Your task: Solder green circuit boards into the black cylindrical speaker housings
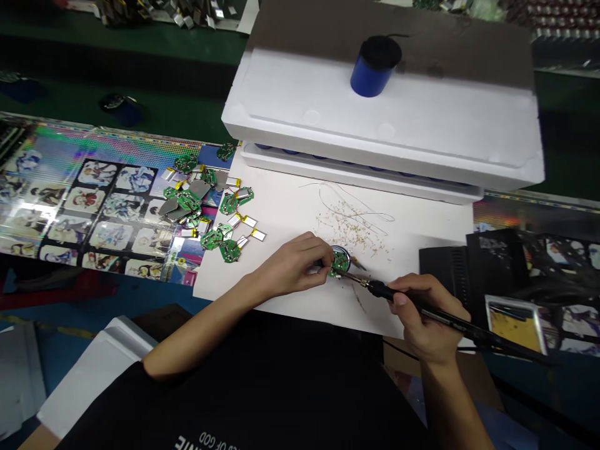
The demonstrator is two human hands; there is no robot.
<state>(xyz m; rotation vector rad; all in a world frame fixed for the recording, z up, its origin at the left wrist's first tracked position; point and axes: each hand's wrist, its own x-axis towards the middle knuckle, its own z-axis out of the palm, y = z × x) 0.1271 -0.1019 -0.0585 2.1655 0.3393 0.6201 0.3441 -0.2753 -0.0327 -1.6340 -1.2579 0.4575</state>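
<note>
My right hand (434, 322) grips a soldering iron (383, 289) by its black handle. The iron's metal tip reaches left to a small round green circuit board (338, 261), which sits in a round, dark-rimmed housing. At the board's left edge, the fingers of my left hand (300, 265) are pinched together; whatever lies between them is hidden. Just beyond the housing, small bits of debris (359, 228) and a thin loose strand of solder wire (344, 214) lie on the white sheet (276, 200).
Several green circuit boards with small silver batteries (229, 250) are heaped at left. A white foam box (309, 125) spans the back, with a blue cylinder (372, 78) on its lid. Right of the sheet are a black device (443, 275) and a tray with a yellow pad (515, 325).
</note>
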